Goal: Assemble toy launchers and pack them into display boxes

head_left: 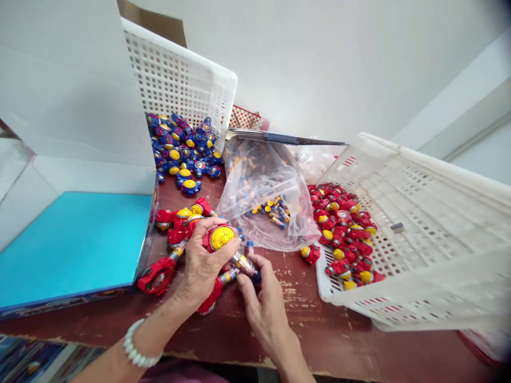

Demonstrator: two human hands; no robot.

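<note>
My left hand (205,260) is wrapped round a red toy piece with a round yellow dome (222,237), thumb along its side. A printed tube (242,261) sticks out of that piece toward my right hand (263,298), whose thumb and fingers close round the tube's far end. Under and beside my hands lie several similar red toys, some with tubes, among them one with a tube at the left (157,275). A small blue-ended tube (250,247) stands just beyond my right fingers.
A clear plastic bag (271,183) of small tubes lies ahead. Blue toy pieces (186,151) spill from a white basket (179,64) at the back left. Another tipped basket (439,213) holds red pieces (343,229) at the right. An open box (80,239) with a turquoise surface stands left.
</note>
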